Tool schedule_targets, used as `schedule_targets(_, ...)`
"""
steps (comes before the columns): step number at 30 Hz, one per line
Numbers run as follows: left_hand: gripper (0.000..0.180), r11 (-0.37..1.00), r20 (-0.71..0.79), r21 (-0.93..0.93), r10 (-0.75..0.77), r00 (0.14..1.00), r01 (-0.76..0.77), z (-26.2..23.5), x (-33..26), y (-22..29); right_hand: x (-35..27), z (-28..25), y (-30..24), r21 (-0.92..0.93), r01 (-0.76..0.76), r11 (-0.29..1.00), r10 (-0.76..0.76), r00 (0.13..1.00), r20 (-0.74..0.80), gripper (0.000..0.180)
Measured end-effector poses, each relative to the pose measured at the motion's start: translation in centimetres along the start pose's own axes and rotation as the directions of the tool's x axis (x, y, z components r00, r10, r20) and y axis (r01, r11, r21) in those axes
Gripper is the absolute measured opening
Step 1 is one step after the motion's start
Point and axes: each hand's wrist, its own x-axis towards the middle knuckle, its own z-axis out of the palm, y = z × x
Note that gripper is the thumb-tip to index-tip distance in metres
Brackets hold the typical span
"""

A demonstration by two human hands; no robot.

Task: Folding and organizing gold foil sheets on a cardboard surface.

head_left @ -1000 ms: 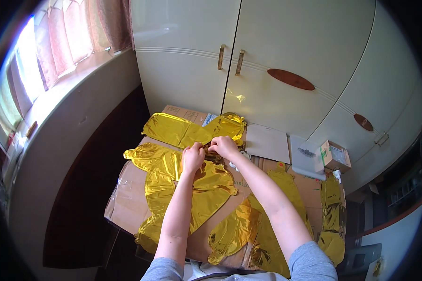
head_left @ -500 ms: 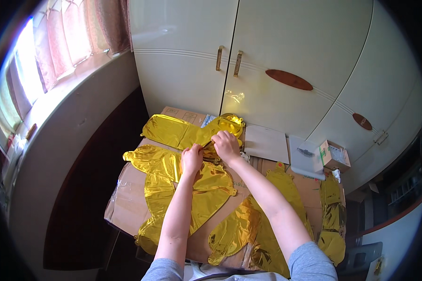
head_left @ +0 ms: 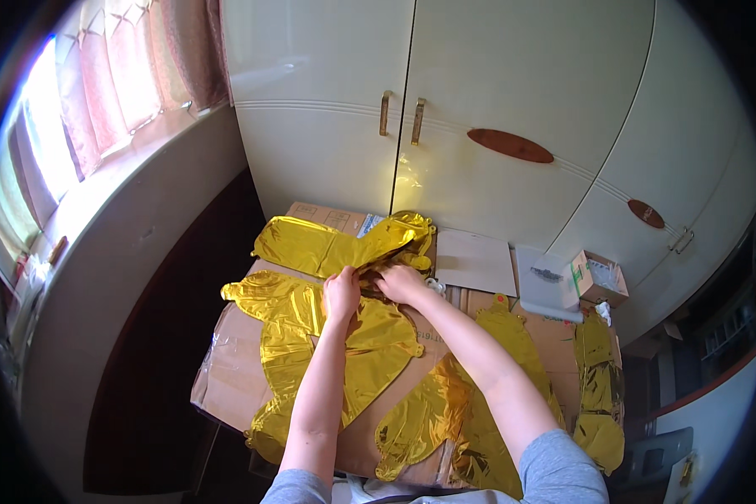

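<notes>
Hands first: the left hand (head_left: 342, 294) is clenched on the near edge of a long, shiny gold foil piece (head_left: 301, 244); the right hand (head_left: 401, 284) reaches beneath that piece's raised fold, its fingertips partly hidden, so whether it grips anything cannot be told. Nearest the body, a crumpled, rounded gold foil sheet (head_left: 413, 428) lies on a brown cardboard surface (head_left: 242, 349), adjoining a broad gold foil sheet (head_left: 519, 353) that runs partly behind the right forearm. Along the right edge of the cardboard lies a narrow, creased gold foil strip (head_left: 595, 374). Between and beside the forearms, a wide, scalloped gold foil shape (head_left: 382, 336) lies spread, partly covered by the left arm. Beyond it, the long foil piece in hand lies across the far part of the cardboard. To its right are a flat, pale grey rectangular panel (head_left: 476, 262) and a small, open cardboard box (head_left: 601, 280). Behind stands a glossy cream cabinet (head_left: 319, 160) with brass-coloured handles (head_left: 417, 122).
</notes>
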Motion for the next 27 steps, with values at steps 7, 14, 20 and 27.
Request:
schedule_targets(7, 0.018, 0.997, 0.014, -0.008, -0.076, 0.997, 0.076, -0.2, -0.1, 0.4, 1.7, -1.8, 2.5, -0.141, -0.117, 0.983, 0.128, 0.989, 0.074, 0.083)
schedule_targets(14, 0.017, 1.000, -0.040, 0.010, -0.021, 0.999, 0.022, -1.4, 2.0, 0.1, 2.9, -1.5, 1.6, -0.317, -0.188, 0.930, 0.279, 0.921, 0.271, 0.110)
schedule_targets(20, 0.008, 0.969, -0.414, 0.011, 0.230, 0.881, -0.248, -11.0, 6.5, 2.9, 2.3, -1.0, 1.9, -0.214, -0.257, 0.942, 0.294, 0.941, 0.164, 0.110)
schedule_targets(27, 0.030, 0.896, -0.631, -0.171, 0.220, 0.744, -0.411, -22.6, 4.6, 7.2, 1.7, -0.7, 1.0, -0.160, -0.216, 0.963, 0.236, 0.965, 0.118, 0.111)
